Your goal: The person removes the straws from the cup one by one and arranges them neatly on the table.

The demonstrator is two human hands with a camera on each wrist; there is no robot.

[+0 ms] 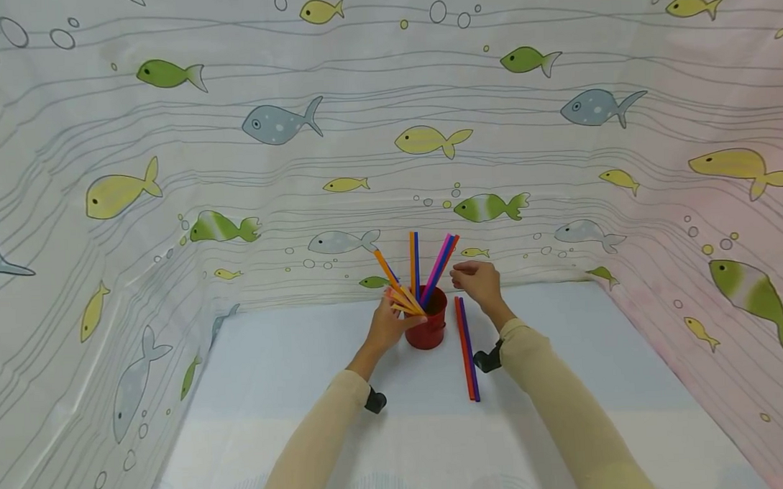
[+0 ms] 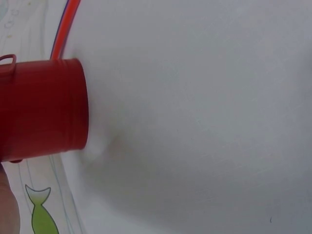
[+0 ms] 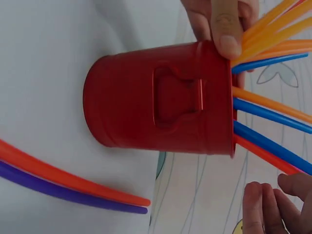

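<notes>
A small red bucket (image 1: 424, 337) stands upright on the table, holding several long straws in orange, blue, pink and red. My left hand (image 1: 383, 329) grips its rim from the left; in the right wrist view the thumb (image 3: 228, 41) presses the outer wall, while the other fingers are partly hidden behind. Several orange straws (image 3: 265, 41) lean out just beside that thumb. To the right of the straw tops, my right hand (image 1: 480, 281) hovers with loosely bent fingers and nothing in them. The pink straw (image 1: 441, 251) leans toward it, apart from the fingertips.
Right of the bucket, a red straw (image 1: 464, 346) and a purple straw (image 1: 470, 350) lie side by side on the white table (image 1: 273, 378). A fish-patterned cloth (image 1: 362, 152) rises behind and on both sides. Small black devices sit at both wrists.
</notes>
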